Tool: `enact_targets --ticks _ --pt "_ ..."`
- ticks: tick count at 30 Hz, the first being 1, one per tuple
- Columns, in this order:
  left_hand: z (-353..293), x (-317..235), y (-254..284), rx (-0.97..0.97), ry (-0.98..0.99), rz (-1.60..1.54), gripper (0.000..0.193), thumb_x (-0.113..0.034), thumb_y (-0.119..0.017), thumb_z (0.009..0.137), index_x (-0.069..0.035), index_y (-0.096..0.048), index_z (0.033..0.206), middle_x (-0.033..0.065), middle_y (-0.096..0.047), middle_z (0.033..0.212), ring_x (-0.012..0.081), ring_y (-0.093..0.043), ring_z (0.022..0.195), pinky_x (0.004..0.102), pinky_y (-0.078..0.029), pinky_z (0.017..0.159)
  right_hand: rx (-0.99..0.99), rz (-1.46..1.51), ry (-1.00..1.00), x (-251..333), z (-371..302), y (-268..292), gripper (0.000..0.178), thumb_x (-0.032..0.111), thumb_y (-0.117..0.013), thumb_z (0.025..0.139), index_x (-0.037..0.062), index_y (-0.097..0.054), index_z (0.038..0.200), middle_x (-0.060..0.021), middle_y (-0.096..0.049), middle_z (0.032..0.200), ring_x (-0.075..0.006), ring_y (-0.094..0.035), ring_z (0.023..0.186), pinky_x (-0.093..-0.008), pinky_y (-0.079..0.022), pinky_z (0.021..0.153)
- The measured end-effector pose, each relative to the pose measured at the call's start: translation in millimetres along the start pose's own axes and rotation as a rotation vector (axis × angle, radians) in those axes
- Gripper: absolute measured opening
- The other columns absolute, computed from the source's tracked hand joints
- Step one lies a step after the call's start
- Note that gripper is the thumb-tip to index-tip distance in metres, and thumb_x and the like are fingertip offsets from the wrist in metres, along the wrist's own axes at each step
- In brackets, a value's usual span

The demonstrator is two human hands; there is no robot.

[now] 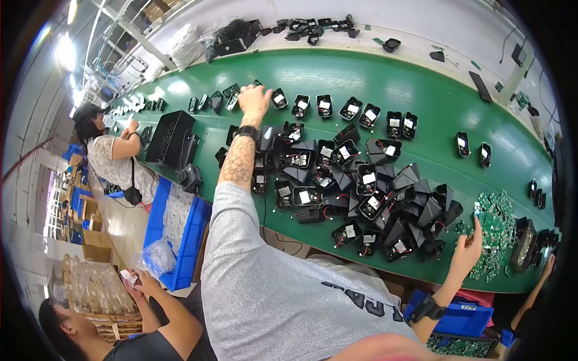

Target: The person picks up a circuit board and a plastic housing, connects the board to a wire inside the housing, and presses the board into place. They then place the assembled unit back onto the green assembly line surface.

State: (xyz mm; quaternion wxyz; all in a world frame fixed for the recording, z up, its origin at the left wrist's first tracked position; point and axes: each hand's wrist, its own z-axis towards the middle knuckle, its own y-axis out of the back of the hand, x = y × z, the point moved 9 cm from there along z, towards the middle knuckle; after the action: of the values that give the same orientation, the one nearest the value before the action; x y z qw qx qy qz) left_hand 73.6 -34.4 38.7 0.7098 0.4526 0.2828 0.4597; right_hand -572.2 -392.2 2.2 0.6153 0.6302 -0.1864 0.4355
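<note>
My left hand is stretched far over the green table, its fingers apart above the row of black plastic housings. A small housing sits just right of it; another lies on its left. Whether the fingertips touch one is hidden. My right hand is at the left edge of a heap of green circuit boards. Its thumb and index finger are apart, with the index fingertip against the boards; the other fingers are mostly hidden. Between my arms lies a big pile of black housings with red wires and white labels.
A large black bin stands on the table at left. Beside the table is a blue crate with a plastic bag. Two people work at left; another person's arm shows at far right. A back shelf holds more black parts.
</note>
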Motion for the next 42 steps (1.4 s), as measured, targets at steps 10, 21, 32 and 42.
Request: enact_targets --ticks 10,21,32,42 --pt "-9.2 -21.0 -19.5 0.087 0.101 -0.375 0.039 -0.025 -0.070 0.078 -0.006 -0.054 0.108 0.0200 -0.066 0.099 0.0364 -0.063 0.093 0.0448 -0.049 0.082 0.120 -0.337 0.165 12.0 5.1 2.6 0.020 0.011 -0.066 0.082 -0.0032 -0.067 0.096 -0.0125 -0.066 0.079 -0.0195 -0.063 0.072 -0.0301 -0.049 0.070" --pt "-218.6 -232.3 155.5 1.006 0.232 -2.079 0.040 -0.008 -0.047 0.094 -0.005 -0.039 0.133 0.0155 -0.059 0.114 0.0324 -0.064 0.101 0.0402 -0.056 0.082 0.445 1.137 -0.102 50.5 -24.0 -36.1 0.024 0.009 -0.059 0.091 -0.0019 -0.057 0.112 -0.0054 -0.063 0.098 -0.0120 -0.060 0.082 -0.0249 -0.050 0.065" --pt "-264.4 -281.0 142.3 0.804 -0.027 -1.804 0.044 -0.002 -0.052 0.091 -0.002 -0.043 0.133 0.0129 -0.062 0.113 0.0164 -0.060 0.104 0.0297 -0.049 0.091 0.791 1.039 -0.129 128.4 -69.8 -107.5 0.030 0.006 -0.069 0.081 -0.0045 -0.063 0.109 -0.0098 -0.069 0.094 -0.0108 -0.063 0.075 -0.0216 -0.048 0.062" --pt "-275.6 -289.6 142.5 0.898 -0.004 -1.774 0.045 -0.005 -0.055 0.090 -0.005 -0.046 0.134 0.0056 -0.055 0.110 0.0082 -0.057 0.094 0.0200 -0.048 0.072 0.753 0.902 -0.115 133.4 -66.9 -105.2 0.028 0.005 -0.070 0.081 -0.0046 -0.064 0.107 -0.0074 -0.068 0.087 -0.0095 -0.062 0.073 -0.0199 -0.047 0.063"
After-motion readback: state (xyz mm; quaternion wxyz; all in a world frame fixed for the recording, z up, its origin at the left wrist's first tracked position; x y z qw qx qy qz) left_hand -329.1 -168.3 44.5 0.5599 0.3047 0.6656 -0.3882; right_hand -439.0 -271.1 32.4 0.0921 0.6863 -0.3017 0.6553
